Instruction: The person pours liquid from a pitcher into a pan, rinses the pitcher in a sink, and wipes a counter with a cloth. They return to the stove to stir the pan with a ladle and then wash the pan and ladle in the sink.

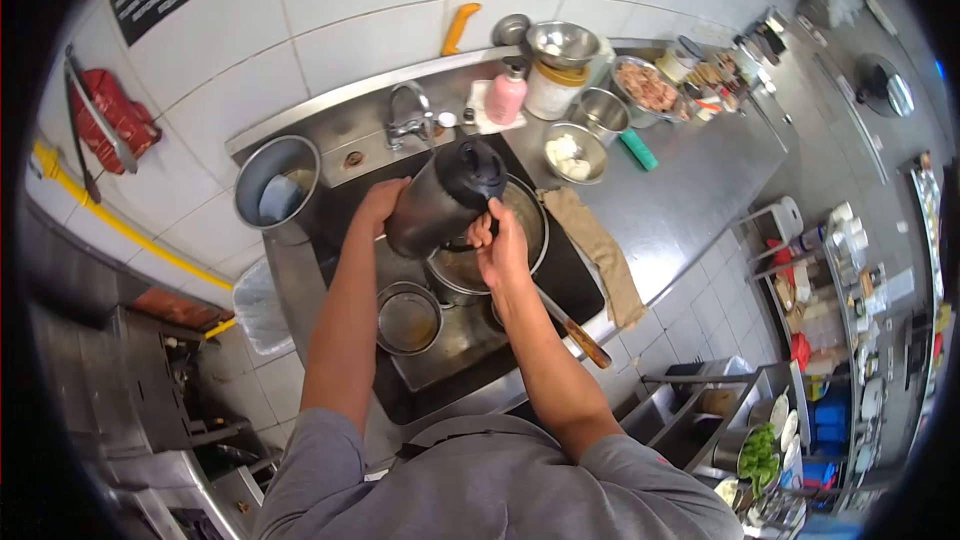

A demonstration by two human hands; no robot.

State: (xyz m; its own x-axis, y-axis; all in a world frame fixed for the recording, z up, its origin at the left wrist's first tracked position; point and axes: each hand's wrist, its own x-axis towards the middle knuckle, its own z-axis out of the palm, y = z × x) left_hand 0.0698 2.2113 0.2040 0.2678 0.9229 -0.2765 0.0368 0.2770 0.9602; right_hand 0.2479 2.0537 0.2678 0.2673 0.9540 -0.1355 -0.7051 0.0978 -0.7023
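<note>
A dark grey jug point(425, 210) with a black lid is tilted over the sink point(440, 395), below the tap. My right hand point(505, 248) is closed around its black handle. Against the jug's left side lies my left hand point(382, 205), its fingers partly hidden behind the body. Beneath the jug, a large metal pot point(543, 245) stands in the sink, partly covered by the jug and my right hand. A smaller round metal pan point(408, 318) with a little liquid sits in the sink below my hands.
A deep metal pot point(250, 180) stands left of the sink. The tap point(408, 108) is behind it. A brown cloth point(600, 250) and wooden handle point(585, 342) lie at the right edge. A pink pump bottle point(506, 95), bowls and a green object point(637, 150) line the counter.
</note>
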